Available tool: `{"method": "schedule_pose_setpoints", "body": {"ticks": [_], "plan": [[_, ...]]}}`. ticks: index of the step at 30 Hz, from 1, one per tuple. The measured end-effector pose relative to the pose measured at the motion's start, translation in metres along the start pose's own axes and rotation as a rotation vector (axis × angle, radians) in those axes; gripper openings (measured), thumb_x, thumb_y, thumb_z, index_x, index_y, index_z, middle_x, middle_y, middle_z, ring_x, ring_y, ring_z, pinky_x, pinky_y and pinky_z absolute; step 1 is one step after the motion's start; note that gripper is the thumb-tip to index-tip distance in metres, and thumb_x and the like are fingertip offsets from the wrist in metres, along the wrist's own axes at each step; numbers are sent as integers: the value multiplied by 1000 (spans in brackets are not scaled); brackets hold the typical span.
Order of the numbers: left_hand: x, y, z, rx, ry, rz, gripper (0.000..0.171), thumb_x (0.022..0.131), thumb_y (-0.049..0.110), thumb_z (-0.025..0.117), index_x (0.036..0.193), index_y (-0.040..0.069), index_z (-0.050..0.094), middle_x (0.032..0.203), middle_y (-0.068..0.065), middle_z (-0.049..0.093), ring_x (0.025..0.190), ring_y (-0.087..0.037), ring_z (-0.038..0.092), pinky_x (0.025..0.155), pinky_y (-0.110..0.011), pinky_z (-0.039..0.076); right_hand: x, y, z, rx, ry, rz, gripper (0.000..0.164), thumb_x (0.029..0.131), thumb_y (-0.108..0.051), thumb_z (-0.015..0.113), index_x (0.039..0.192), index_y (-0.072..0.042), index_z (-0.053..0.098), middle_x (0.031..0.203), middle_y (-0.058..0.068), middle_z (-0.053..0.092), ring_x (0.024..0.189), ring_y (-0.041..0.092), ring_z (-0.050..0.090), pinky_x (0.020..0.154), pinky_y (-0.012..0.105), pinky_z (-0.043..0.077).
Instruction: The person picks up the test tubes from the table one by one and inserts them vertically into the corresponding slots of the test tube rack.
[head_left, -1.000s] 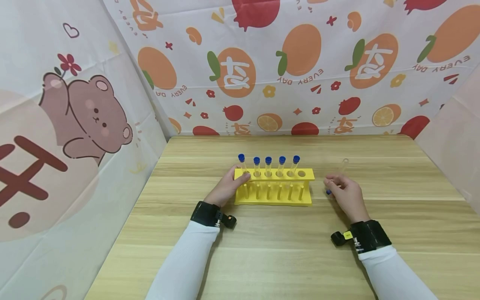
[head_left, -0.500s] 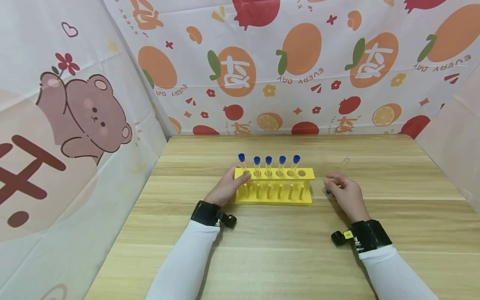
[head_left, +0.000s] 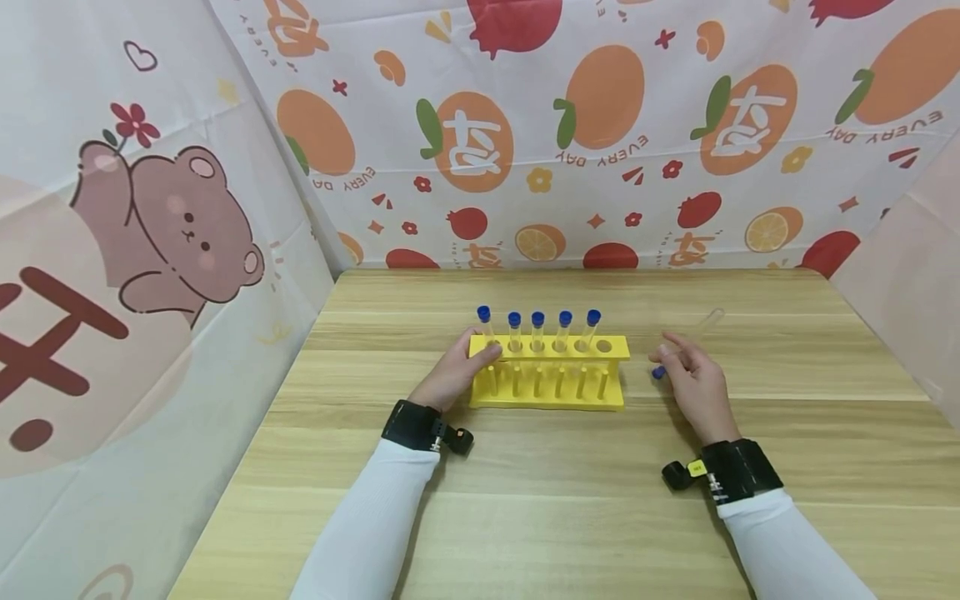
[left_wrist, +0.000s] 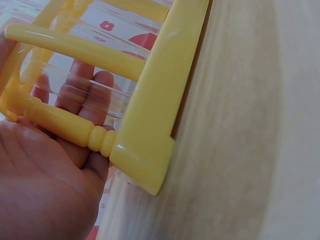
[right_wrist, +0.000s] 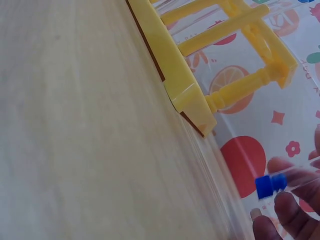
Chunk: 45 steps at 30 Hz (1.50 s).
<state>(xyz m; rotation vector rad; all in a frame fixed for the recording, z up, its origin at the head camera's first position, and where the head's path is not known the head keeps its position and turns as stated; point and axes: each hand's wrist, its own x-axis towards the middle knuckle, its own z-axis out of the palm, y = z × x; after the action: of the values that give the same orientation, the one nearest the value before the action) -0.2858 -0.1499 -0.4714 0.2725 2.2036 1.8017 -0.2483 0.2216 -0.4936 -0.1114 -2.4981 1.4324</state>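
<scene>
A yellow test tube rack (head_left: 547, 403) stands on the table, with several clear, blue-capped test tubes (head_left: 537, 332) upright or slightly tilted in its holes. The hole at its right end (head_left: 604, 346) holds no tube. My left hand (head_left: 450, 373) grips the rack's left end, thumb on the top bar; in the left wrist view its fingers (left_wrist: 102, 87) curl behind the end post. To the right of the rack, my right hand (head_left: 697, 390) pinches another clear test tube (head_left: 708, 322) near its blue cap (right_wrist: 270, 186). The cap points down toward me and the rounded end points up and away.
The wooden table (head_left: 540, 517) extends around the rack on all sides. Behind it hangs a fruit-printed cloth (head_left: 540, 125), and a bear-printed cloth (head_left: 187, 225) hangs at the left. A black camera strap (head_left: 738, 473) sits on each wrist.
The test tube in my right hand has swung, its rounded end moving right and its cap rising a little. Those fingers have shifted slightly. My left hand and the rack stay in place.
</scene>
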Motion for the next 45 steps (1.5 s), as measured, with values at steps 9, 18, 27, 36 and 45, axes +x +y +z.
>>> {"method": "schedule_pose_setpoints", "body": {"ticks": [9,18,27,36,45], "plan": [[0,-2,-1,9,3,-7,50,94,50,61,125,15,44,109,-5,47,102,-22,47,88,-33,39,0,0,2,30,-10,-74,51,103,-44,45,148,-20,44,112,9,71,90,13,61,73,15,45],[0,-3,-1,1,3,-8,49,94,50,61,124,16,45,109,-5,47,102,-22,47,88,-33,39,-3,-5,3,62,-13,-144,48,103,-39,48,148,-24,44,109,8,72,99,-3,60,85,9,41],[0,-2,-1,7,1,-15,50,94,50,61,126,15,44,111,-5,48,103,-22,47,88,-32,40,-3,-5,2,92,-5,-164,43,102,-36,53,143,-25,50,107,8,73,94,-1,62,80,8,45],[0,0,0,2,-2,-7,49,94,50,61,125,16,45,113,-5,48,106,-22,47,91,-34,39,-18,-43,-6,98,-29,-176,38,103,-24,52,139,-10,54,107,17,72,89,12,64,63,17,46],[1,0,0,-1,-1,-5,50,92,52,62,124,17,46,112,-5,50,105,-22,48,90,-34,40,-17,-42,-7,117,-44,-180,38,103,-24,51,138,-9,53,107,17,72,91,25,65,71,23,52]]}}
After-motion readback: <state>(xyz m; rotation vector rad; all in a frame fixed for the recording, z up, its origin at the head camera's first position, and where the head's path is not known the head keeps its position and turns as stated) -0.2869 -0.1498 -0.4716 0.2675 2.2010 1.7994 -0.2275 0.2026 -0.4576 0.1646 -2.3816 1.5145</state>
